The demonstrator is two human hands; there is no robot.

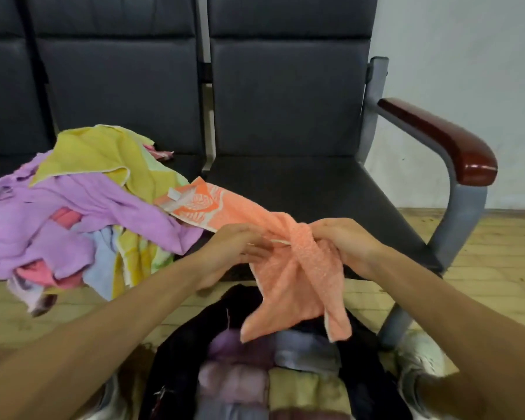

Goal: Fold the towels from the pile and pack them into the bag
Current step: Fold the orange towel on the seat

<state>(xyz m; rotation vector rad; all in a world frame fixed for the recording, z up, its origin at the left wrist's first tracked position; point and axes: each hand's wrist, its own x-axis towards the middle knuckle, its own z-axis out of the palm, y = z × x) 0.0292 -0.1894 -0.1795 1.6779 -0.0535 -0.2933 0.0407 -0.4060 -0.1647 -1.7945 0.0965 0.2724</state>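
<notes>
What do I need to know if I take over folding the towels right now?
Left hand: pinches the orange towel at an edge.
Right hand: grips the same towel, which is bunched between both hands.
Things: the towel's patterned end lies on the seat beside the pile. Its other end hangs over the open bag on the floor.
Done: several folded towels are already in the bag.
Left: straighten and fold this towel, pack it, then do the rest of the pile, which holds many more.
</notes>
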